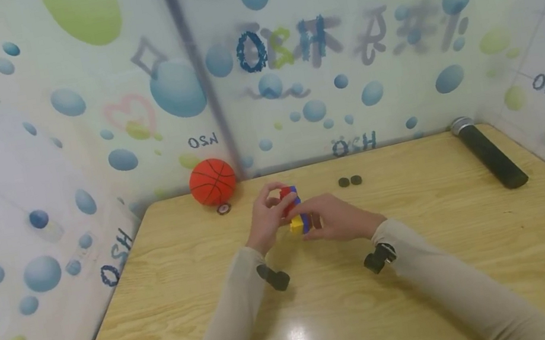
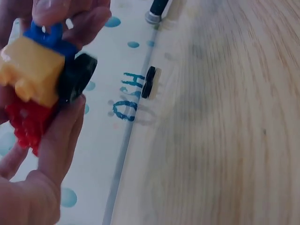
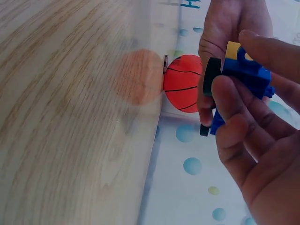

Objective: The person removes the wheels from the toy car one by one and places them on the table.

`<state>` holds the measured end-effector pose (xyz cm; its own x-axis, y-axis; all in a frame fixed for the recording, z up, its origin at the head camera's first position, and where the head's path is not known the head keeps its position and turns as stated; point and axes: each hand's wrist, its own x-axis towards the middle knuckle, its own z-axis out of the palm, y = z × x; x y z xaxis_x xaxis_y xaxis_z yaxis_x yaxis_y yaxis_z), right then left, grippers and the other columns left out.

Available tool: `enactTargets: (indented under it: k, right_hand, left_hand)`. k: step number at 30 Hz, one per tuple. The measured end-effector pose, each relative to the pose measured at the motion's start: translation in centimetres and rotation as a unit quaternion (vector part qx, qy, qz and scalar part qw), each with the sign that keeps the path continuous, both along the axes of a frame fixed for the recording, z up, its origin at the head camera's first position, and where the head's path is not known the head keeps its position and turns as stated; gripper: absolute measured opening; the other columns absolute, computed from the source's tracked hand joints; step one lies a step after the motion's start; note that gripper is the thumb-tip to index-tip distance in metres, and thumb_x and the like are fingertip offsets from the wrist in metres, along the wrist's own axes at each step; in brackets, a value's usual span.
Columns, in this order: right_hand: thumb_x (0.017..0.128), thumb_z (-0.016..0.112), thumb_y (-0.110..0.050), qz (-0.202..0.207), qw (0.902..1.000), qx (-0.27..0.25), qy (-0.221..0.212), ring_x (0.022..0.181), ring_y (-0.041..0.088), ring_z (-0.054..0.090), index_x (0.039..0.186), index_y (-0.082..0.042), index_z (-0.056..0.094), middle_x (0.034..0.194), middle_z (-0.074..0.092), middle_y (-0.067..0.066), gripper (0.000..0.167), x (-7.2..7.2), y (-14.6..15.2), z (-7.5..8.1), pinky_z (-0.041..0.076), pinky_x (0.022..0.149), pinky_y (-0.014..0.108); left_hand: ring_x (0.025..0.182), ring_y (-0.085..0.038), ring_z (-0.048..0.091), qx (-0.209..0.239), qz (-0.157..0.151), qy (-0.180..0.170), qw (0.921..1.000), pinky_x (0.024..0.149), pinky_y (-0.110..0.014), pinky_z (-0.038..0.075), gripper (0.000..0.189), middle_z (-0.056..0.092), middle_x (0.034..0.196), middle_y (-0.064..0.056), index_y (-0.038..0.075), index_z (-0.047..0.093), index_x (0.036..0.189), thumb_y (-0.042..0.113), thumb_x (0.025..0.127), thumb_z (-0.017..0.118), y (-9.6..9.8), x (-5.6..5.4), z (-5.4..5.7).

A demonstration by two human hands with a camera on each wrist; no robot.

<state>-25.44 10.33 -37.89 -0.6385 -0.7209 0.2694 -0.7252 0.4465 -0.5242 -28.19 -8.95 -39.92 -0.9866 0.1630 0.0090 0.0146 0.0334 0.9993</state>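
Both hands hold a small toy brick car between them, above the table. My left hand [image 1: 266,216] grips its red brick [image 2: 29,123] end, fingers on one side and thumb on the other. At the near end, a yellow brick [image 2: 37,65] sits on the blue base [image 3: 251,77], which carries a loop. Black wheels [image 3: 212,77] show along the base's underside in the right wrist view. My right hand [image 1: 340,217] pinches the blue base at the yellow end between thumb and fingers. Fingers hide part of the car.
Two black discs [image 1: 350,181] lie on the wooden table [image 1: 196,327] beyond the right hand. A red basketball [image 1: 212,182] stands at the back left, with a small round tag [image 1: 224,209] before it. At the back right lies a black microphone [image 1: 488,152]. Patterned curtains [image 1: 295,112] surround the table.
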Motion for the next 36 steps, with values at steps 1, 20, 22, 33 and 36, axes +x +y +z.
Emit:
enactTargets:
  k: [1,20,22,33,36]
  right_hand:
    - [0.086,0.079,-0.014,0.002,1.0,-0.005,-0.006,0.071,0.005,0.059,0.127,-0.016,0.065,0.093,0.07,-0.002,0.043,-0.1,0.2,-0.2,0.055,0.068,0.022]
    - [0.108,0.042,-0.017,0.099,0.8877,-0.25,-0.374,0.066,0.016,0.053,0.138,-0.011,0.055,0.086,0.062,0.004,0.033,-1.4,4.8,-1.7,0.049,0.061,0.028]
    - [0.11,0.031,-0.014,0.137,0.8507,-0.297,-0.412,0.069,0.014,0.054,0.138,-0.008,0.053,0.092,0.063,0.001,0.037,-1.6,4.9,-2.0,0.047,0.063,0.025]
    - [0.112,0.019,-0.03,0.161,0.7138,-0.417,-0.539,0.08,0.009,0.058,0.136,-0.013,0.052,0.102,0.065,-0.003,0.045,-1.7,4.8,-3.0,0.048,0.071,0.021]
    - [0.112,0.02,-0.032,0.145,0.7055,-0.43,-0.544,0.08,0.009,0.06,0.126,-0.017,0.057,0.1,0.064,-0.003,0.042,-1.7,4.5,-3.0,0.049,0.071,0.021]
  left_hand:
    - [0.074,-0.012,0.066,-0.003,-0.011,-0.004,0.9999,0.07,-0.029,0.063,0.032,0.061,0.094,-0.004,0.013,0.056,0.127,0.021,0.098,0.066,-0.2,0.0,0.0]
    - [0.121,-0.02,0.063,-0.147,-0.168,0.107,0.9689,0.108,-0.042,0.05,0.03,0.068,0.13,-0.008,0.012,0.067,0.126,0.024,0.099,0.063,-2.2,0.7,0.3]
    - [0.121,-0.02,0.064,-0.14,-0.181,0.101,0.9682,0.108,-0.042,0.05,0.031,0.068,0.131,-0.007,0.013,0.066,0.128,0.024,0.1,0.062,-2.0,0.9,0.5]
    - [0.106,-0.023,0.072,-0.102,-0.178,0.087,0.9748,0.091,-0.037,0.06,0.041,0.071,0.121,-0.013,0.023,0.059,0.13,0.019,0.092,0.074,-1.0,1.4,0.7]
    - [0.101,-0.027,0.074,-0.098,-0.185,0.103,0.9724,0.087,-0.039,0.061,0.052,0.068,0.121,-0.016,0.027,0.053,0.139,0.015,0.092,0.073,-0.8,1.7,0.8]
